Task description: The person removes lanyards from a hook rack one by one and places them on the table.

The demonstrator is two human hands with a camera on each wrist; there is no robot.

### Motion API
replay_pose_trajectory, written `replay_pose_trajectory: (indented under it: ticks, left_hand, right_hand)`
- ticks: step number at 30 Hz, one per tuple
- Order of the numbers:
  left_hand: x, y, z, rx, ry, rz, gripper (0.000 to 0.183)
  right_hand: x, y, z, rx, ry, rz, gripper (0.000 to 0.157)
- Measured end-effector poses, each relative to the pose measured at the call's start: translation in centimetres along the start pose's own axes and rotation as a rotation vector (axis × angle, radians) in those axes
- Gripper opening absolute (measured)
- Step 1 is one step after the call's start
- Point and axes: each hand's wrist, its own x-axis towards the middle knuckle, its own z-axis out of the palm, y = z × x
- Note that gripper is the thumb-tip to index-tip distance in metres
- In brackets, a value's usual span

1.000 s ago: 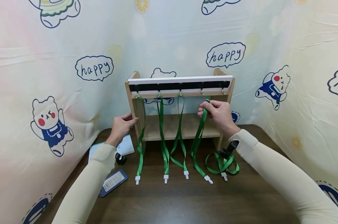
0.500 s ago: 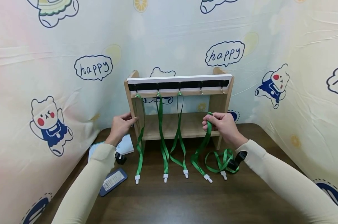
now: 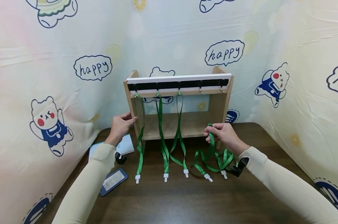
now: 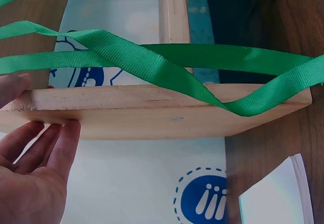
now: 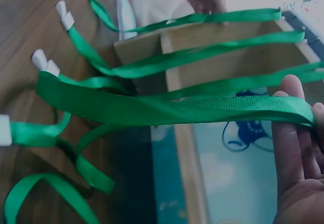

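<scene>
In the head view my left hand (image 3: 119, 128) grips the left side panel of a wooden rack (image 3: 192, 119); the left wrist view shows thumb and fingers on opposite faces of the panel (image 4: 131, 123). My right hand (image 3: 227, 136) pinches the top loop of a green lanyard (image 3: 212, 143) in front of the rack's lower right. Its lower part bends onto the table, ending in a white clip (image 3: 208, 177). Beside it lies a loosely looped green lanyard (image 3: 226, 160). Three more lanyards (image 3: 161, 130) hang from the left and middle hooks. The two right hooks (image 3: 201, 90) are bare.
Left of the rack lie a blue card holder (image 3: 113, 182) on the brown table (image 3: 169, 205) and a pale booklet (image 3: 126, 145) near the left hand. A printed cloth (image 3: 169, 37) stands close behind and at both sides.
My right hand has lowered the lanyard from below the right hooks to beneath shelf height, and the strap has slackened into folds. The left hand stays on the panel.
</scene>
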Motion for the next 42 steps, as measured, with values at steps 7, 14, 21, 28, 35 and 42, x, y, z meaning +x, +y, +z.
replay_pose_trajectory:
  ticks: [7, 14, 21, 28, 35, 42]
  left_hand:
    - [0.0, 0.0, -0.1, -0.006, -0.007, -0.007, 0.06]
    - [0.2, -0.1, 0.0, -0.015, -0.007, 0.0, 0.06]
    - [0.2, -0.2, 0.0, -0.02, -0.011, 0.004, 0.06]
    - [0.2, -0.3, 0.0, -0.032, -0.015, 0.004, 0.06]
    - [0.2, -0.5, 0.0, -0.021, -0.007, -0.015, 0.062]
    - [0.3, -0.6, -0.1, -0.027, -0.006, -0.004, 0.064]
  right_hand:
    - [0.5, 2.7, 0.1, -0.057, 0.032, 0.053, 0.037]
    - [0.6, 5.4, 1.3, -0.21, 0.112, 0.06, 0.032]
    - [0.7, 8.0, 2.2, -0.374, 0.173, 0.027, 0.025]
    - [1.1, 9.8, 2.8, -0.423, 0.227, 0.035, 0.022]
    - [1.4, 11.2, 3.2, -0.512, 0.227, 0.083, 0.025]
    - [1.8, 11.8, 3.2, -0.574, 0.231, 0.11, 0.026]
